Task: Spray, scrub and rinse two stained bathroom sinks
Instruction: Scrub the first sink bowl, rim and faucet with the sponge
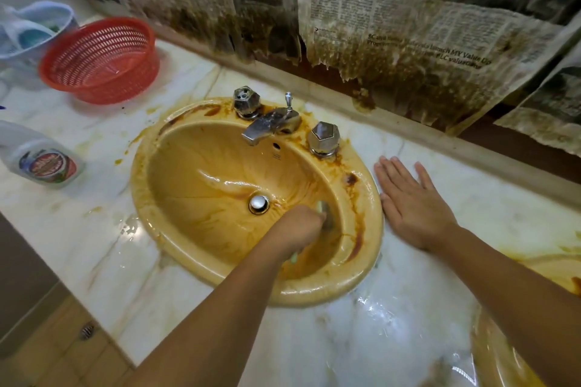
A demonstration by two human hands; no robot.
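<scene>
Left hand: the left hand (298, 226) was down inside the basin at the centre of the frame, its fingers curled round a brush (325, 212).
Brush: blurred, with pale green showing above and below the fist; its head lay against the basin's right inner wall, just right of the drain.
Right hand: the right hand (415, 207) lay flat on the surface with straight, spread fingers, holding nothing, just beside the sink's right rim.
Sink: an oval sink (195, 166) coated in wet orange-brown stain, with darker streaks along its right rim.
Drain stopper: a chrome drain stopper (259, 203) sat at the basin's bottom, near the left hand.
Faucet: a chrome faucet (270, 126) stood at the back rim between two faceted knobs (323, 137).
Second sink: the stained edge of another sink (500, 355) showed at the lower right corner.
Surface: a wet white marble surface (408, 308), smeared yellow near both sinks.
Spray bottle: a labelled spray bottle (41, 157) stood at the left edge.
Basket: a red plastic basket (100, 60) sat upper left, beside a pale blue container (41, 28).
Wall: stained, torn newspaper (361, 9) hung across the top.
</scene>
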